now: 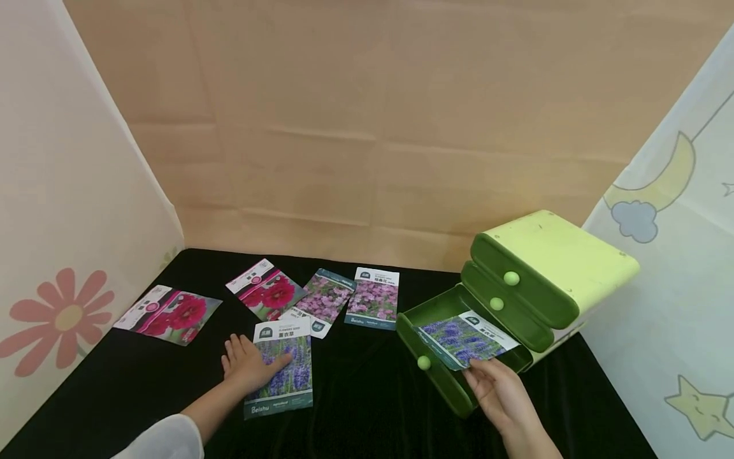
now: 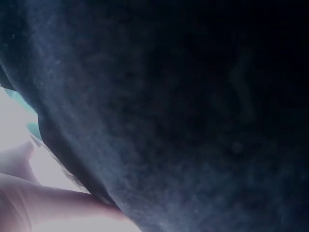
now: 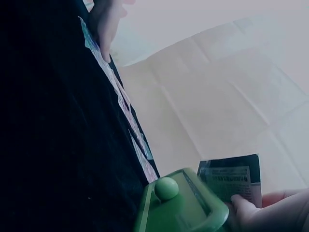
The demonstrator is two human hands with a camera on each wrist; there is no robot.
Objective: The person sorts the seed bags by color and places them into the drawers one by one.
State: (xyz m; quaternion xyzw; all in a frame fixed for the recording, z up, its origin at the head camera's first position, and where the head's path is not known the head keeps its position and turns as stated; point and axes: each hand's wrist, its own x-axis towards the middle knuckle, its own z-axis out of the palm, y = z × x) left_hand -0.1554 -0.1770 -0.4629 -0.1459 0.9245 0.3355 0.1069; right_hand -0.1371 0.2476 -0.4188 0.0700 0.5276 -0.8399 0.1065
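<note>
My right hand pinches the near edge of a seed packet with purple-blue flowers. The packet is tilted over the pulled-out bottom drawer of a green box. In the right wrist view, the packet's printed back shows beside the drawer's round knob. My left hand lies with spread fingers at the left side of another purple-blue flower packet, its thumb across the packet's front. Dark cloth fills most of the left wrist view, with part of the hand at lower left.
Two red-flower packets and two pink-flower packets lie farther back on the black cloth. The box's two upper drawers are closed. Fabric walls stand behind and at both sides.
</note>
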